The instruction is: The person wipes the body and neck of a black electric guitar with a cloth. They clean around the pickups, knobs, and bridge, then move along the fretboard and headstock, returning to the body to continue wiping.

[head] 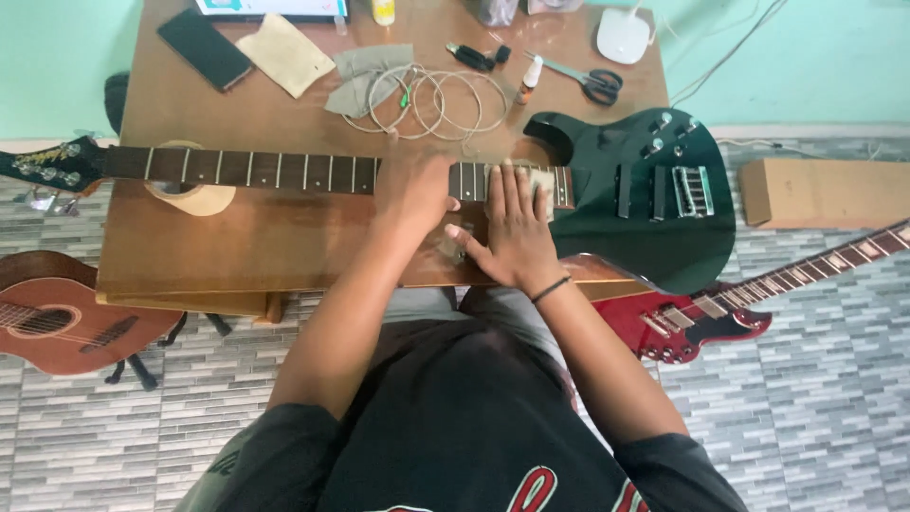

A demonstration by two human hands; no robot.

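A dark green electric guitar (654,223) lay flat across the wooden tabletop (265,237), its fretboard (265,171) running directly under both hands, the body off to the right of them and the headstock (43,163) far to the left, past the tabletop's edge. The left hand (412,190) gripped the neck, fingers curled over its far side and out of sight. The right hand (512,232) lay just beside it, fingers spread flat, pressing a small pale cloth (538,178) against the upper frets. Beyond the hands lay coiled strings (427,100), scissors (588,81) and a dark phone (204,47). A red guitar (701,318) on the floor to the right was partly hidden by the tabletop.
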